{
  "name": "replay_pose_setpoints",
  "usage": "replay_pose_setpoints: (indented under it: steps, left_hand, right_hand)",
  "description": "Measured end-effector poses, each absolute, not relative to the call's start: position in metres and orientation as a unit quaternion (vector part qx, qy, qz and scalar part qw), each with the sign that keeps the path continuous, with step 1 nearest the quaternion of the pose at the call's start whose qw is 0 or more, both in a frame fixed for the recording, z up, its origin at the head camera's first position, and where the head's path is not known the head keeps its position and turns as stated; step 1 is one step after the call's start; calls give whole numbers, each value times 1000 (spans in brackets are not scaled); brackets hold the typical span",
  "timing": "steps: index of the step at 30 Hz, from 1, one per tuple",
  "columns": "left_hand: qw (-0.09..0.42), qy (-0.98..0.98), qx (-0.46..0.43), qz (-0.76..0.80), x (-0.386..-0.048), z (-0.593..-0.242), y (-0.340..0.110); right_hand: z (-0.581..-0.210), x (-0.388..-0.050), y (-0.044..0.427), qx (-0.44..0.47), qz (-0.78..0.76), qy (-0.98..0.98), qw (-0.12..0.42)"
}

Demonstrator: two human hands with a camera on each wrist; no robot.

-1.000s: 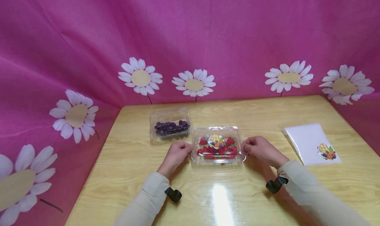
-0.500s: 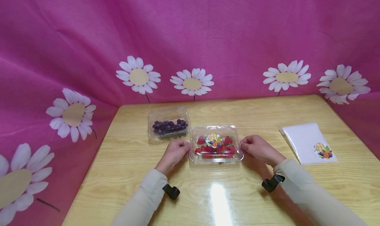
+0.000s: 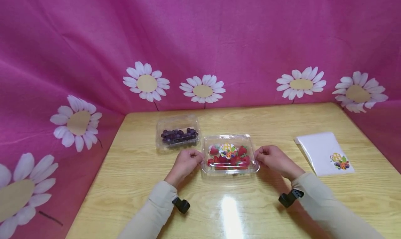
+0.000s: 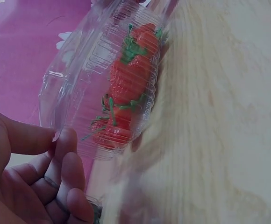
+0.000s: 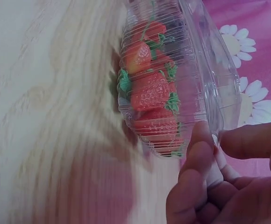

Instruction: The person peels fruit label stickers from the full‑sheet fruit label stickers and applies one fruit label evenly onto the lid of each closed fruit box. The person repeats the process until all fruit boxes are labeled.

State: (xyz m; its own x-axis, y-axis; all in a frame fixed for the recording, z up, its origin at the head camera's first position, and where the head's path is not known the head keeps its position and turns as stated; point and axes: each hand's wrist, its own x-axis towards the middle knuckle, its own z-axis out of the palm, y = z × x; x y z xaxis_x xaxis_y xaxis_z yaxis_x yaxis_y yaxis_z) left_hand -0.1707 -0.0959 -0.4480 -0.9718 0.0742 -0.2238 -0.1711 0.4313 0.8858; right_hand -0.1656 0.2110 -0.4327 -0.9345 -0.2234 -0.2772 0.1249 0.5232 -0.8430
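Note:
A clear plastic clamshell box (image 3: 230, 166) of strawberries stands on the table with its lid down and a round fruit sticker (image 3: 228, 151) on top. At its left end my left hand (image 3: 186, 165) pinches the rim between thumb and forefinger. My right hand (image 3: 277, 160) pinches the rim at the opposite end in the same way. Through the ribbed wall the strawberries (image 4: 131, 77) with green stems show in the left wrist view. In the right wrist view my thumb and forefinger meet on the rim below the lid.
Behind and left stands another clear box holding dark grapes (image 3: 179, 136). To the right lies a white sheet (image 3: 322, 153) with a fruit sticker near its corner, one edge curled up. A pink cloth (image 3: 250, 40) with daisies hangs behind the wooden table (image 3: 125, 183).
The head view has shifted slightly. Both hands stay at the two ends of the strawberry box, and it stands in the same place.

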Motion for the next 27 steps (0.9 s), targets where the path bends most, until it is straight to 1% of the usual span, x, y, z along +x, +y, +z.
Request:
replay_pose_setpoints:
  steps: [10, 17, 22, 27]
  left_hand:
    - [97, 843, 0, 528, -179, -438, -88]
    - [87, 864, 13, 496, -188, -435, -68]
    - [78, 861, 20, 501, -200, -429, -55]
    - [80, 860, 18, 504, -218, -419, -45]
  right_hand:
    - [-420, -174, 220, -30, -468, 870, 154]
    - [-425, -180, 232, 5, -477, 868, 138]
    - [-424, -189, 239, 31, -490, 862, 127]
    - [-418, -201, 245, 26, -499, 858, 118]
